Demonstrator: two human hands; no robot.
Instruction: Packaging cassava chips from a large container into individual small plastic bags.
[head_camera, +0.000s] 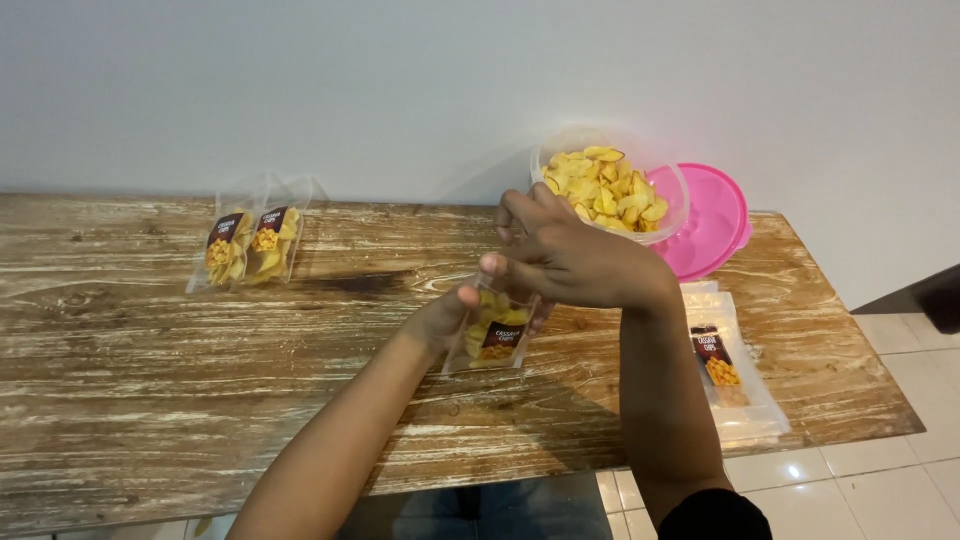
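Filling a clear pouch (492, 338) at frame centre | left hand (445, 318) pinches its upper edge, fingers narrow | right hand (570, 262) curled above its mouth, contents hidden | bowl of yellow chips (608, 188) just behind | judgement: keep the mouth spread and upright, release low so chips land inside.

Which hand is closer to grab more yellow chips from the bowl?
Probably the right hand. It sits just in front of the clear bowl of chips, at the mouth of the pouch. The left hand is lower, holding the pouch from the side, so it seems busy.
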